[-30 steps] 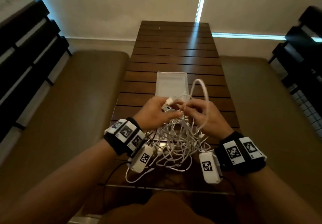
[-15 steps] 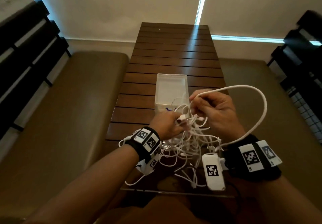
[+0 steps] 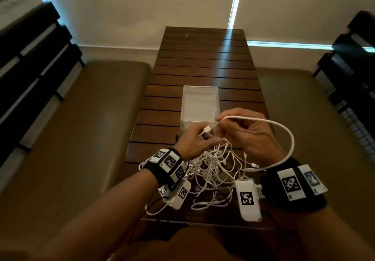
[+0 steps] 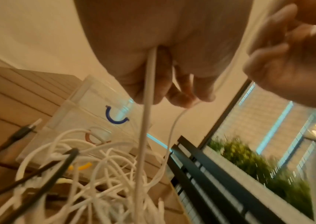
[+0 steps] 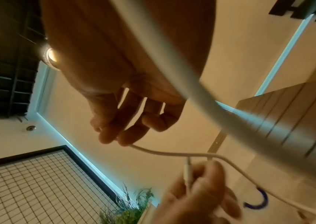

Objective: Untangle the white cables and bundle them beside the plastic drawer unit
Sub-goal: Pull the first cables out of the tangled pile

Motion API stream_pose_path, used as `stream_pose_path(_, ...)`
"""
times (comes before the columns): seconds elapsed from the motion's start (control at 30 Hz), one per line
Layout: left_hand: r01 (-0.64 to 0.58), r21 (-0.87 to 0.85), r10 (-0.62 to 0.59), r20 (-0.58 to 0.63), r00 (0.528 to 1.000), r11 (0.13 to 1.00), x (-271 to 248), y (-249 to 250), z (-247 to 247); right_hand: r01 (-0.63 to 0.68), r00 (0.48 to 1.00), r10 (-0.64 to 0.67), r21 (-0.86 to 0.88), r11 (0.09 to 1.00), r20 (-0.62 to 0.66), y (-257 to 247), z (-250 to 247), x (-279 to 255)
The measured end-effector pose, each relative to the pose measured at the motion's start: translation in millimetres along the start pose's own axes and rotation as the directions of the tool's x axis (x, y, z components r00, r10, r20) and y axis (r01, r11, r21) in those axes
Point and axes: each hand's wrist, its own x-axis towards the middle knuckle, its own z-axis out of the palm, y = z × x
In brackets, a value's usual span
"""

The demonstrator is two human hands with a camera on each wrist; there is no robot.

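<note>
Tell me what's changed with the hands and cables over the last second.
The right hand took a thick white cable and drew it out of the tangle into a wide loop on the right. The left hand now pinches a cable plug. The drawer unit and the pile stayed on the table.

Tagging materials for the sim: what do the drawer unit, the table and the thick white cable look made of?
Drawer unit: translucent, frosted plastic by the look; the coloured handles show through its front in the left wrist view.
Table: dark brown wood slats with a slight sheen; real wood or laminate, cannot tell.
Thick white cable: smooth, matte white rubbery jacket, bending in a loose arc from the right hand.
</note>
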Motion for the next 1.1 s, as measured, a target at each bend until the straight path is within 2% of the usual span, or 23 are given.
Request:
stream_pose_path(0.03,0.024,-0.049,-0.026,-0.042,0.999,0.998,1.4,0.4,-2.3,-0.006,1.000,0.006,0.027,1.000,0.004,1.7,0.7,-1.7)
stream_pose_path(0.07,0.031,-0.063,-0.032,-0.017,0.999,0.998,2.4,2.3,-4.2,-0.006,1.000,0.006,0.039,0.999,0.004,3.7,1.6,-3.3)
stream_pose_path(0.1,0.020,-0.034,-0.018,0.062,0.998,0.999,3.3,2.0,-5.6,-0.001,1.000,0.002,0.038,0.999,-0.004,6.0,2.8,-3.6)
stream_pose_path(0.17,0.016,0.080,-0.037,0.271,0.962,0.997,-2.3,7.2,-2.1,0.030,0.999,-0.030,0.022,0.999,-0.032,7.0,3.6,-2.5)
stream_pose_path(0.23,0.026,0.113,-0.061,0.320,0.945,0.993,-6.6,7.0,4.7,0.038,0.996,-0.034,0.050,0.998,-0.081,5.8,1.8,-0.6)
stream_pose_path(0.3,0.045,0.040,-0.053,0.258,0.965,0.998,-6.9,6.7,2.2,-0.021,0.986,0.033,0.076,0.997,-0.161,12.5,-3.1,-2.4)
stream_pose_path(0.37,0.059,-0.053,-0.047,0.208,0.977,0.997,-6.4,10.7,-4.7,-0.185,0.956,0.194,0.060,0.981,-0.220,37.2,-8.6,-7.0)
stream_pose_path(0.4,0.045,-0.083,-0.029,0.186,0.982,0.996,-6.1,13.8,-9.0,-0.286,0.937,0.278,-0.006,0.958,-0.211,53.2,-10.2,-10.3)
stream_pose_path(0.47,-0.002,-0.135,0.022,0.149,0.989,0.991,-6.4,19.7,-16.9,-0.452,0.892,0.435,-0.224,0.864,-0.119,96.2,-11.3,-22.5)
stream_pose_path(0.53,0.027,-0.187,-0.006,0.111,0.994,0.982,-6.7,28.4,-24.6,-0.539,0.820,0.573,-0.332,0.774,0.005,134.9,-6.5,-40.0)
stream_pose_path(0.57,0.015,-0.182,0.001,0.089,0.996,0.983,-5.6,31.1,-28.6,-0.548,0.802,0.597,-0.362,0.754,0.029,150.8,-4.9,-49.6)
stream_pose_path(0.63,-0.066,-0.121,0.075,0.067,0.995,0.990,-5.2,33.9,-37.0,-0.560,0.796,0.604,-0.418,0.715,-0.035,175.7,-5.3,-62.8)
stream_pose_path(0.73,-0.100,-0.064,0.106,0.096,0.990,0.993,-9.9,39.7,-50.1,-0.600,0.773,0.629,-0.423,0.678,-0.088,188.5,-15.0,-65.2)
stream_pose_path(0.8,-0.161,-0.104,0.166,0.038,0.985,0.981,-16.6,47.4,-57.1,-0.630,0.740,0.666,-0.441,0.639,-0.093,191.7,-27.0,-64.6)
stream_pose_path(0.9,-0.236,-0.205,0.235,-0.026,0.972,0.950,-22.6,59.2,-66.5,-0.676,0.681,0.709,-0.531,0.511,-0.186,200.0,-46.4,-67.9)
stream_pose_path(0.97,-0.253,-0.180,0.257,-0.002,0.966,0.951,-17.5,62.9,-69.1,-0.691,0.644,0.714,-0.608,0.390,-0.274,198.7,-52.9,-65.0)
stream_pose_path(1.0,-0.260,-0.143,0.267,0.033,0.963,0.955,-15.2,63.9,-70.0,-0.674,0.665,0.687,-0.633,0.380,-0.295,190.7,-49.5,-61.2)
stream_pose_path(1.03,-0.273,-0.103,0.280,0.061,0.958,0.956,-12.5,62.3,-70.4,-0.642,0.714,0.641,-0.627,0.441,-0.282,177.8,-45.0,-54.8)
stream_pose_path(1.1,-0.268,-0.067,0.273,0.067,0.960,0.961,-10.7,58.2,-71.2,-0.547,0.821,0.552,-0.480,0.685,-0.147,143.7,-30.9,-38.9)
